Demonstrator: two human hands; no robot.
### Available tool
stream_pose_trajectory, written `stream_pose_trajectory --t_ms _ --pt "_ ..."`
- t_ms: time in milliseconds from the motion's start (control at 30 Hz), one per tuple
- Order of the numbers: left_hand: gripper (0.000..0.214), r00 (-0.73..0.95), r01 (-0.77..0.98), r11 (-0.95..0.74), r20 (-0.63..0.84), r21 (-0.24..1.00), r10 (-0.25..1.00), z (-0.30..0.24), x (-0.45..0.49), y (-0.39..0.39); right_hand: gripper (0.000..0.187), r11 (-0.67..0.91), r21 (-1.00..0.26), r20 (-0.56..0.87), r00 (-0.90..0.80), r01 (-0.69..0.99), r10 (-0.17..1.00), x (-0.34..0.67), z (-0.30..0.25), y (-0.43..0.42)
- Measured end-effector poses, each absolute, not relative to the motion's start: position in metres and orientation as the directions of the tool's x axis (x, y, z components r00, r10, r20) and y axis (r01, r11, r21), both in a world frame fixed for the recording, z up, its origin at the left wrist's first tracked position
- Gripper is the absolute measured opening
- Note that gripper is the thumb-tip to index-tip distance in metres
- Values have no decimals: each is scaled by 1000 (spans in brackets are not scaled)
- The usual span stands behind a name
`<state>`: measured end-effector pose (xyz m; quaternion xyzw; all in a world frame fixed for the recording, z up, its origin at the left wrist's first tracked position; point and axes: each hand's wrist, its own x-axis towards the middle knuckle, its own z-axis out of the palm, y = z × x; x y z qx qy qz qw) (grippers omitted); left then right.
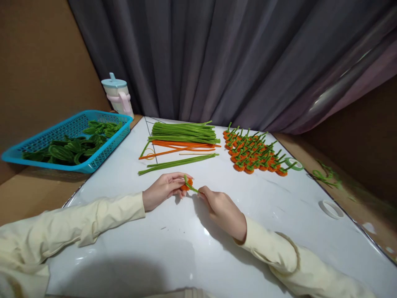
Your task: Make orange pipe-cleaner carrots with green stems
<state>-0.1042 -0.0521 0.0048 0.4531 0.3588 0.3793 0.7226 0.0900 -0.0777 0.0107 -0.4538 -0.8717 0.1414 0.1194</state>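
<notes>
Between the fingers of my left hand is a small round orange pipe-cleaner piece, held just above the white tabletop. A green pipe cleaner lies across that piece, and one short end stands up from it. My right hand pinches the other end of this green pipe cleaner between thumb and fingers, off to the right. Beyond my hands lie a few loose green pipe cleaners, some orange pipe cleaners and a thick bundle of green pipe cleaners.
Rows of finished-looking orange pieces with green stems stand at the back right, near a roll of green tape. A white tape roll lies by the right edge. At left are a blue basket of green looped pieces and a lidded cup.
</notes>
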Motion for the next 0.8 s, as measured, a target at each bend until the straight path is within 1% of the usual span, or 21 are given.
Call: stream_pose_trajectory --t_ms 100,167,233,300,333,400,433,467,500,533,567,633,700,733,800 --pt "29 459 -214 297 -173 931 872 4 -104 -52 19 589 -137 189 -563 796 805 95 1 -75" --pt "33 457 -220 308 -181 926 871 3 -103 -52 20 605 -24 342 -562 796 753 98 -3 -71" --pt "35 454 -234 328 -196 915 869 3 -102 -52 19 623 60 526 -555 780 645 100 -3 -69" --pt "35 453 -245 336 -200 909 869 2 -101 -52 15 678 144 664 -579 720 473 102 0 -69" --pt "35 449 -248 333 -197 910 872 2 -101 -53 11 727 200 706 -611 657 357 101 2 -71" --pt "35 427 -248 321 -195 914 883 3 -100 -53 2 819 350 718 -692 454 77 100 5 -78" --pt "35 410 -247 315 -196 916 891 3 -100 -54 10 847 413 693 -719 336 -53 98 6 -81" --pt "35 393 -246 310 -198 918 898 3 -100 -54 17 864 443 667 -732 239 -139 96 6 -84" --pt "34 378 -247 303 -197 920 905 3 -100 -54 24 880 436 650 -743 188 -163 94 4 -86" --pt "33 372 -249 297 -192 922 908 3 -100 -55 28 899 393 644 -756 194 -119 92 2 -87" --pt "33 375 -249 289 -183 924 909 3 -100 -55 30 913 321 644 -765 251 -17 91 0 -87" --pt "33 399 -228 265 -158 937 903 2 -101 -56 26 886 127 633 -724 446 273 90 -5 -84" --pt "32 424 -169 221 -131 961 896 1 -101 -57 29 794 -101 579 -614 599 537 92 -9 -78" --pt "31 433 -131 188 -114 973 894 0 -101 -58 35 741 -227 537 -554 632 636 93 -10 -75" --pt "26 442 -64 112 -73 992 894 0 -101 -60 48 650 -461 438 -481 604 759 94 -11 -70"
